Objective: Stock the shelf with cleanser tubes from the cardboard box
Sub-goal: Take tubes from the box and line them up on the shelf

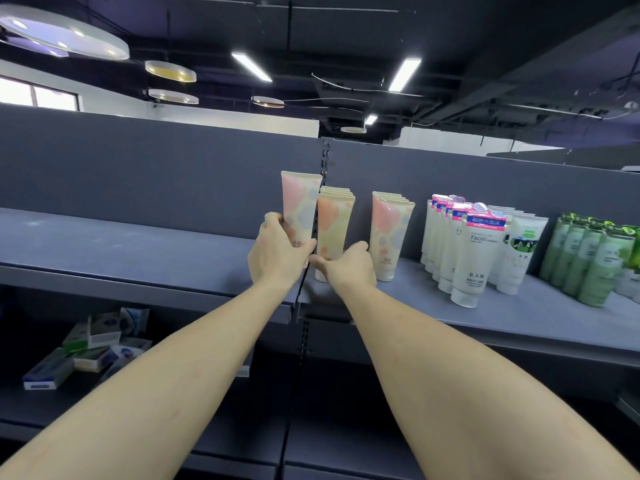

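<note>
Reaching up from below, the left hand [277,252] grips one pastel cleanser tube [299,206] upright, fingers curled round its lower part, above the front edge of the grey shelf [104,244]. The right hand [349,265] touches the base of the nearest row of tubes [334,226]; how its fingers lie I cannot tell. Farther right stand a second row [389,233], white tubes [474,251] and green tubes [595,265].

We see long white fluorescent ceiling tubes [251,66] glaring over dim dark grey metal shelving [104,237] (edges bowed, slightly soft).
</note>
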`<state>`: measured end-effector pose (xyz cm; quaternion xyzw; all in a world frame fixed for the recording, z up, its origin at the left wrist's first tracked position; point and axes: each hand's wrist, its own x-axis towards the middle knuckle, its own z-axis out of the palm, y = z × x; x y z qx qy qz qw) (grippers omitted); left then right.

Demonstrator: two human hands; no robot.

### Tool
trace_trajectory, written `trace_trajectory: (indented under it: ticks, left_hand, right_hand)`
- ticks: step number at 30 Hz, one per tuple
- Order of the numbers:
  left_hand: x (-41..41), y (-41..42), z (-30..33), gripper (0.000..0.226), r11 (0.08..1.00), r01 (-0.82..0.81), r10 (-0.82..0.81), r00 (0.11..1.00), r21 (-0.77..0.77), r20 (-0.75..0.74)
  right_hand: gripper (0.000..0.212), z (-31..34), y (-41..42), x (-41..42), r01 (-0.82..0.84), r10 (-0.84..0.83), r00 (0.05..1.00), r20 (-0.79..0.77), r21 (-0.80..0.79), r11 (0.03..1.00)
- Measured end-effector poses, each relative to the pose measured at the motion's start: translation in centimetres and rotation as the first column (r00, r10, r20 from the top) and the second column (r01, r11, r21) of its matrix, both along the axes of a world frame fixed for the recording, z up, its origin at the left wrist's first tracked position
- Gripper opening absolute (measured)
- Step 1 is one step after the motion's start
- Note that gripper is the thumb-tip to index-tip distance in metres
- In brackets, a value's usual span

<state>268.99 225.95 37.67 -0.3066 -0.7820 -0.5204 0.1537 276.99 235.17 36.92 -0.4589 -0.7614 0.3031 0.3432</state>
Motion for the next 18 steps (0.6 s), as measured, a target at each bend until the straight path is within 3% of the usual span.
trace_trajectory:
  ticks: [5,9,18]
  left_hand:
    - [2.8,1.4,0.5,0.055,0.996,0.058,-0.056,0.998,0.067,-0.032]
    - [5.2,3.2,0.4,0.056,0.991,0.126,-0.124,0.991,0.042,-0.059]
    - [10.4,8.7,-1.3,0.06,0.968,0.25,-0.249,0.968,-0.031,0.037]
  right_hand:
    - [0.06,0.3,1.1,3.1,-0.061,0.065,0.995,-0.078,0.063,0.996]
    - [0.028,0.5,2.6,5.2,0.063,-0.061,0.987,-0.152,0.008,0.998]
    - [0.029,0.4,6.4,9.5,0.191,-0.191,0.969,-0.157,-0.012,0.982]
